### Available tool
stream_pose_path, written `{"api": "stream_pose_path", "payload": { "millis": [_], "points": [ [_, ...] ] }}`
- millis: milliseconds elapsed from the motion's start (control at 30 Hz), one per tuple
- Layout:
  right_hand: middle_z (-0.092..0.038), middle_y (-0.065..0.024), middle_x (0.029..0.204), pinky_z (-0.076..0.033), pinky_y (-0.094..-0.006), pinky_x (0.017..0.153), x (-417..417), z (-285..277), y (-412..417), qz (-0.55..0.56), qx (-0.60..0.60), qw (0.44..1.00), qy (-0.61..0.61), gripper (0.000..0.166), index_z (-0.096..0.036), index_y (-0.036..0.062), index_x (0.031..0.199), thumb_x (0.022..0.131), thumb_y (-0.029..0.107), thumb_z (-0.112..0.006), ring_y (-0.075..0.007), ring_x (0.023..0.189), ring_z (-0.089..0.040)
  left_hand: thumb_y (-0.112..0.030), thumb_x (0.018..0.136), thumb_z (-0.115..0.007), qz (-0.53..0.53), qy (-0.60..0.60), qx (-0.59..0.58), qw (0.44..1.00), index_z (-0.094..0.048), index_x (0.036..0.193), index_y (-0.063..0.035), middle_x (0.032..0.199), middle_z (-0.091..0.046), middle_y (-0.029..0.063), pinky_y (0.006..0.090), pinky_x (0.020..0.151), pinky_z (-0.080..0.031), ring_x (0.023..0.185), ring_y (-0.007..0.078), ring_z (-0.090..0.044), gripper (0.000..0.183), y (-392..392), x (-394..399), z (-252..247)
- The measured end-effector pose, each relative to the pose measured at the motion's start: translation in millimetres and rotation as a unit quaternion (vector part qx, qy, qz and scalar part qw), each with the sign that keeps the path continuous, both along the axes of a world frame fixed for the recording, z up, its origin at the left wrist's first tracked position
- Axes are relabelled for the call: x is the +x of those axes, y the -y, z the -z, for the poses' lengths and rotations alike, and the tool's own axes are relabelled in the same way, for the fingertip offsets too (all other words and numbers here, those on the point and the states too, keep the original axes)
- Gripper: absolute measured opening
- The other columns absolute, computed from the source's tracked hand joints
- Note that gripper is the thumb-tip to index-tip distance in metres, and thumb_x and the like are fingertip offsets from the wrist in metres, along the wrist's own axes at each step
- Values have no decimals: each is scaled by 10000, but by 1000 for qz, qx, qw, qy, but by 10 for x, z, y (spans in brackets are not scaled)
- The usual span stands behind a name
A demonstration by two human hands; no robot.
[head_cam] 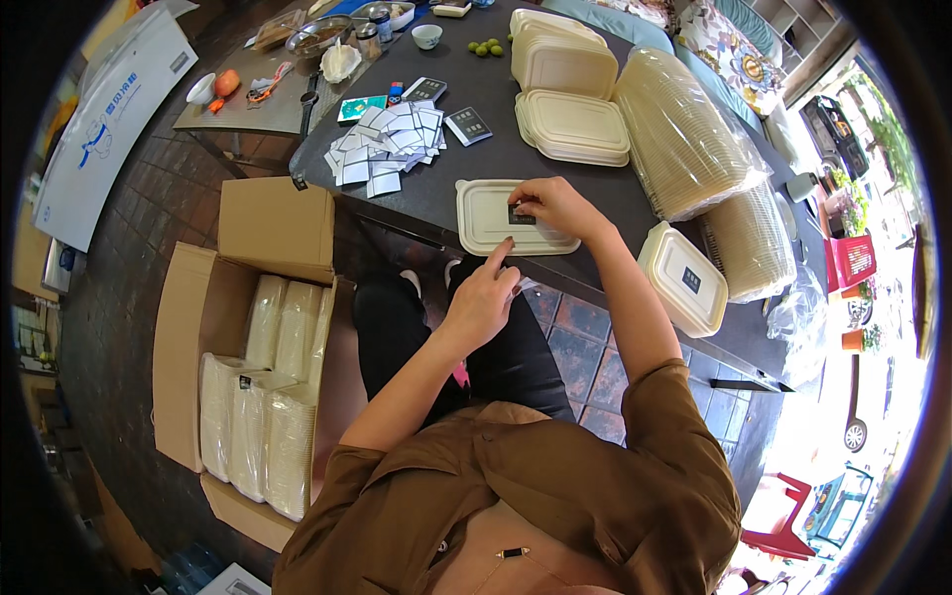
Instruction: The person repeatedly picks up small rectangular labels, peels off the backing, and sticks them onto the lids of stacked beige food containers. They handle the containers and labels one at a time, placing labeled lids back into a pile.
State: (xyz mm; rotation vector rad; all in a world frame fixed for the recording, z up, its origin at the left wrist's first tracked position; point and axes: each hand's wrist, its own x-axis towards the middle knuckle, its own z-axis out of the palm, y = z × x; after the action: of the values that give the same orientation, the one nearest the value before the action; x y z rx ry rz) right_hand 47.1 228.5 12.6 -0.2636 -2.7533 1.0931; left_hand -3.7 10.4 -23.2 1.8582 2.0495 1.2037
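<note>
A cream rectangular lid lies at the table's front edge before me. On it is a small black label, and the bent fingertips of my right hand are at its upper edge. My left hand points its index finger onto the lid's near rim, its other fingers curled. A white scrap shows beside those curled fingers; whether they grip it is unclear. To the right stands a stack of cream lids, its top one bearing a similar label. Beyond the lid lies a loose pile of white label pieces.
More stacked lids and plastic-wrapped container stacks fill the table's right side. An open cardboard box with wrapped stacks stands at my left. Small label packs, green fruit and a bowl sit farther back.
</note>
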Motion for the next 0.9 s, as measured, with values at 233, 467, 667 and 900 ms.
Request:
{"api": "stream_pose_path", "payload": {
  "millis": [233,467,667,900],
  "points": [
    [-617,-133,771,-473,-353,665,4,9,58,10,67,997,-22,341,-590,12,1035,724,87,-706,-265,694,-590,-17,732,-632,-1,-15,-15,1000,-524,844,-21,1302,-449,211,390,764,-480,888,325,-588,156,-4,-3,-1],
    [-620,-110,892,-475,-389,718,24,63,267,85,230,967,-62,450,-582,89,1051,698,327,-727,-269,812,-614,-23,728,-621,0,-44,-1,999,-532,851,-24,1300,-454,196,381,753,-483,873,306,-593,152,-7,-30,36],
    [-550,-83,1015,-430,-391,824,7,22,425,223,294,929,-12,490,-564,111,1083,699,367,-729,-280,966,-532,-12,716,-611,-1,-48,-12,999,-525,834,-25,1306,-447,196,379,738,-485,857,302,-594,147,-1,-34,43],
    [-536,-90,1003,-416,-428,839,-36,419,119,242,248,935,-82,361,-549,69,1059,766,231,-684,-281,964,-522,7,702,-608,6,-48,-14,999,-514,810,-29,1318,-433,198,386,701,-478,787,296,-589,148,-3,-18,43]
  ]
}}
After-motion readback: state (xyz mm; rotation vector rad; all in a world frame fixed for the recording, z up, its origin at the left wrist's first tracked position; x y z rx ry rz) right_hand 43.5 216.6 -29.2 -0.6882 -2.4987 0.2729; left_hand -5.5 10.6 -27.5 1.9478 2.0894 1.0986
